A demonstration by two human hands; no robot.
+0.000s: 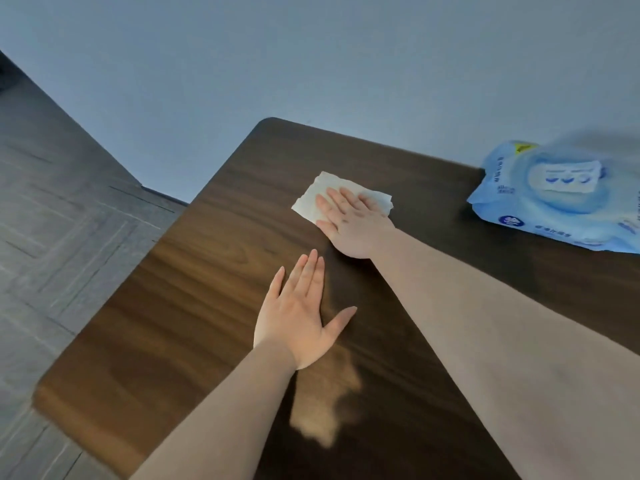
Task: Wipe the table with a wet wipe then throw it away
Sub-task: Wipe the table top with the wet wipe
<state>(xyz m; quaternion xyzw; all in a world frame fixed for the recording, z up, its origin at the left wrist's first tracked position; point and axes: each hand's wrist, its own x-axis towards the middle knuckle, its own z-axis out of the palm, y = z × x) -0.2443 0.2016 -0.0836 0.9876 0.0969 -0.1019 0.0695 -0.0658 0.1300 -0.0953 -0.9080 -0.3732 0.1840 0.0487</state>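
Note:
A white wet wipe (pixel 320 195) lies flat on the dark wooden table (pixel 194 306), near its far edge. My right hand (pixel 349 223) presses down on the wipe with the fingers stretched over it and hides its near right part. My left hand (pixel 304 317) rests flat on the bare wood closer to me, fingers apart, holding nothing. A paler streak (pixel 329 403) shows on the table surface beside my left forearm.
A blue pack of wet wipes (pixel 561 199) with a closed round lid lies at the table's far right. A plain wall stands behind the table. Grey tiled floor (pixel 62 237) lies to the left, past the table's left edge and rounded corners.

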